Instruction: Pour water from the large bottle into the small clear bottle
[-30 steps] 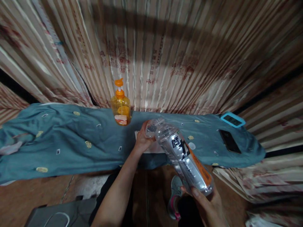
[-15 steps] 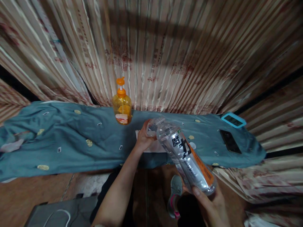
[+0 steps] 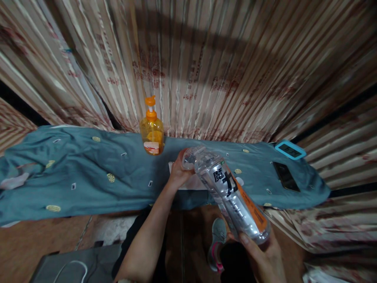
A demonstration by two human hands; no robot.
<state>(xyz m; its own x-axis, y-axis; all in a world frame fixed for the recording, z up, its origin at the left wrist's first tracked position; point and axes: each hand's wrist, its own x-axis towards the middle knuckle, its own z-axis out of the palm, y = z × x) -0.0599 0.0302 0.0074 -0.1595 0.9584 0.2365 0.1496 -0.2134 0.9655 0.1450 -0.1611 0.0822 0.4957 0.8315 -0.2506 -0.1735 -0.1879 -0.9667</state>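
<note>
In my right hand (image 3: 262,251) is the base of a large clear plastic bottle (image 3: 235,196) with black characters and an orange label panel. It tilts so that its neck points up and to the left, over the cloth. My left hand (image 3: 179,171) is wrapped round a clear cup (image 3: 189,158), whose mouth meets the bottle's neck; whether liquid runs between them I cannot tell. Beneath the left hand lies a white sheet or tissue (image 3: 193,184), partly covered. A small white round thing (image 3: 240,181), perhaps a cap, rests just right of the bottle.
An orange pump bottle (image 3: 151,135) stands at the back of the teal cloth (image 3: 88,169). To the right lie a blue-framed digital clock (image 3: 290,149) and a dark phone (image 3: 286,176). A pleated curtain (image 3: 188,70) hangs close behind. A grey box (image 3: 79,263) is at lower left.
Almost nothing differs. Both hands keep their hold on the cup and the bottle, and the bottle has turned very slightly.
</note>
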